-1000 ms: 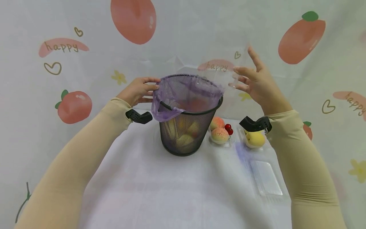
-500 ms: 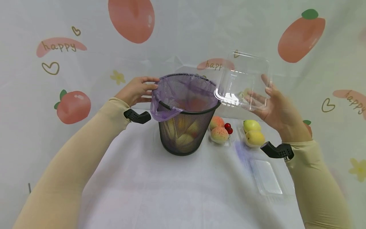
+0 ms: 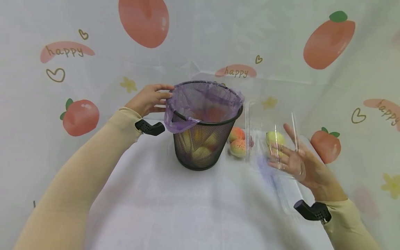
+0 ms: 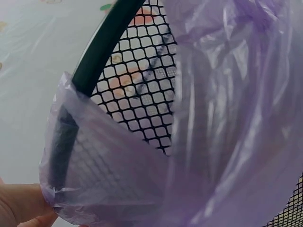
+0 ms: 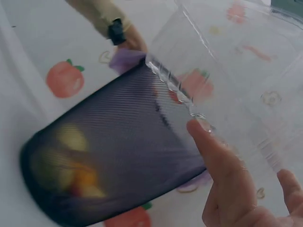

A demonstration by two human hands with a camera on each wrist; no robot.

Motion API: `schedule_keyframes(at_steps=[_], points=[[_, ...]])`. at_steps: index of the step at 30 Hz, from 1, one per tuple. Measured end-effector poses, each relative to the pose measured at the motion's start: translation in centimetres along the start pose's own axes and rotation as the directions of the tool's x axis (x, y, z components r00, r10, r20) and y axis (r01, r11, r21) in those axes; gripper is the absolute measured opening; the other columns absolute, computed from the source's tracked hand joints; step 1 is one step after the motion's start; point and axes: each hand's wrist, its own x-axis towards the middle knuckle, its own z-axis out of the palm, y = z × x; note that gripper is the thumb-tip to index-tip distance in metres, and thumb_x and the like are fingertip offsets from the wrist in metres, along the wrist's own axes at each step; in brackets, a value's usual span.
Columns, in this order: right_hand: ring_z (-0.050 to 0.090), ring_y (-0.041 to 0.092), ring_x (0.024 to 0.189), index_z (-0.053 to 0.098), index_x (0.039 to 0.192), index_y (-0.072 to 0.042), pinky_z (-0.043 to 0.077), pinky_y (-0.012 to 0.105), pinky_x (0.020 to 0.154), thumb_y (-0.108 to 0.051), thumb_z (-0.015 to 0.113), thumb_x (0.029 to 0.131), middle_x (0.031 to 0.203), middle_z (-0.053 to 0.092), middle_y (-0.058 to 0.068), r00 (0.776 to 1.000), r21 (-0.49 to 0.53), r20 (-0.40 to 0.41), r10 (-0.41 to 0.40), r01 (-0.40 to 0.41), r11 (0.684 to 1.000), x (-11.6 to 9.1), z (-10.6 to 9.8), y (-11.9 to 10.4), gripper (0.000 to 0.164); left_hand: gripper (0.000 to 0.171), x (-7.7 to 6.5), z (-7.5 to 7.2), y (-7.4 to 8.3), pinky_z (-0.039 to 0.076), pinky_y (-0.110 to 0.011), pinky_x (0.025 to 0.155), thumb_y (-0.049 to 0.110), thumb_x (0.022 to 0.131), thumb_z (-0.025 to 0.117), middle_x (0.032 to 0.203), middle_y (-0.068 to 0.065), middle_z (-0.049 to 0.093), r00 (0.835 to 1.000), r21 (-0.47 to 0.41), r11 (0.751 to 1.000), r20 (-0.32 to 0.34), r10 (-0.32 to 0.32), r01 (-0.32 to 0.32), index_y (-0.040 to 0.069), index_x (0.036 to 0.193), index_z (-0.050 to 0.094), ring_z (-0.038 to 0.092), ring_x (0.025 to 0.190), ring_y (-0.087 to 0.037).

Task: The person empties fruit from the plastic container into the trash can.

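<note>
A black mesh bin [image 3: 215,123] stands on the white cloth, lined with a purple plastic bag [image 3: 178,126] folded over its rim. Several yellowish and orange fruits [image 3: 201,153] show through its mesh. My left hand [image 3: 145,100] rests straight fingers against the bagged left rim; the left wrist view catches only part of that hand [image 4: 23,203]. To the right of the bin, my right hand [image 3: 307,168] holds a clear plastic container [image 3: 248,133] by its edge, apart from the bin. No contents show in the container [image 5: 246,61] in the right wrist view.
Right of the bin lie two reddish-yellow peaches [image 3: 239,148]. A yellow-green fruit [image 3: 275,139] shows through the held container. Nearer me, another clear plastic tray [image 3: 284,196] lies on the cloth. A fruit-printed white backdrop [image 3: 187,45] hangs behind.
My right hand has come down and to the right from beside the bin's rim, carrying the clear container along. The left hand stays at the rim.
</note>
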Motion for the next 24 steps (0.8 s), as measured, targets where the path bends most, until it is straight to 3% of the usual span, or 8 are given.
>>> schedule_keyframes(at_steps=[4,9,15,22,24], points=[[0.048,0.03,0.129,-0.001,0.155,-0.037,0.037,0.053,0.109,-0.006,0.032,0.102,0.141,0.039,0.015,0.997,-0.085,-0.007,0.077,-0.077,0.993,-1.9,-0.6,2.0,0.07,0.045,0.0,0.0,0.1,0.044,-0.041,0.104,0.017,0.101,0.052,0.129,0.0,0.044,1.0,0.002,1.0,-0.003,-0.005,0.005,0.017,0.145,0.043,0.049,0.114,-0.023],[0.056,0.026,0.122,0.007,0.155,-0.036,0.043,0.056,0.102,0.0,0.03,0.1,0.134,0.044,0.011,0.967,-0.209,-0.172,0.189,-0.223,0.952,-3.5,-1.0,4.2,0.07,0.045,0.0,0.0,0.2,0.045,-0.041,0.104,0.017,0.101,0.051,0.128,0.001,0.044,1.0,-0.01,1.0,-0.011,-0.015,0.015,0.017,0.145,0.043,0.049,0.113,-0.022],[0.057,0.022,0.116,0.01,0.155,-0.038,0.045,0.054,0.101,0.0,0.028,0.104,0.129,0.045,0.009,0.895,-0.222,-0.337,0.291,-0.376,0.9,-4.0,-2.0,6.7,0.067,0.045,-0.1,0.1,0.3,0.045,-0.04,0.104,0.016,0.101,0.051,0.128,0.001,0.044,1.0,-0.018,1.0,-0.009,-0.018,0.018,0.016,0.146,0.043,0.049,0.111,-0.021],[0.056,0.02,0.113,0.008,0.154,-0.038,0.046,0.052,0.101,-0.01,0.042,0.104,0.124,0.042,0.009,0.771,-0.194,-0.541,0.337,-0.504,0.842,-3.6,-2.9,8.6,0.066,0.046,-0.2,0.1,0.3,0.045,-0.04,0.103,0.017,0.101,0.052,0.124,0.002,0.045,1.0,-0.011,1.0,-0.01,-0.023,0.023,0.016,0.146,0.043,0.05,0.109,-0.019],[0.056,0.021,0.114,0.009,0.154,-0.038,0.047,0.051,0.101,-0.01,0.044,0.103,0.123,0.044,0.009,0.749,-0.178,-0.566,0.345,-0.52,0.836,-3.6,-3.0,9.0,0.068,0.045,-0.2,0.0,0.4,0.045,-0.04,0.103,0.017,0.101,0.052,0.122,0.003,0.045,1.0,-0.013,1.0,-0.011,-0.025,0.025,0.016,0.145,0.043,0.05,0.109,-0.019]])
